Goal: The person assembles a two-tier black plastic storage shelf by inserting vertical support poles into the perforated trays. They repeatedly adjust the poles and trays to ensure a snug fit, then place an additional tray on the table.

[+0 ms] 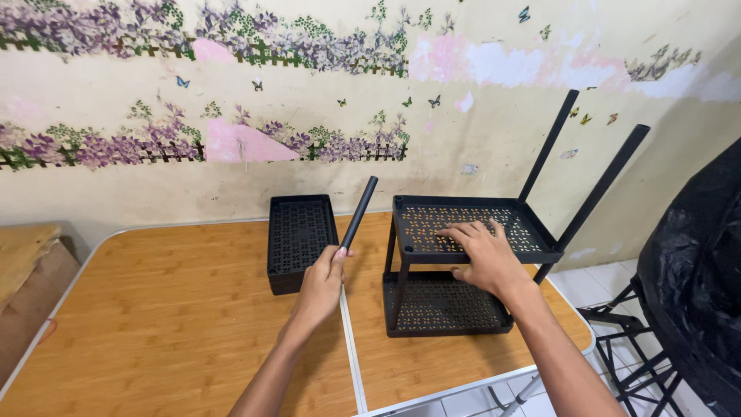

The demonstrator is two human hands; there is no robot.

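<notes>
From the head view, my left hand point(323, 279) sits at centre frame, fingers closed around the lower end of a black tube point(359, 212). Its long axis tilts up and to the right, toward the rack point(471, 259), which stands just right of it on the wooden tabletop point(170, 309). My right hand point(482, 251) lies flat and open on the rack's upper shelf, gripping nothing. The rack is black and perforated, two shelves joined by posts, with two more tubes rising at upper right. My left hand is nearer a loose tray point(299, 239) by the wall.
</notes>
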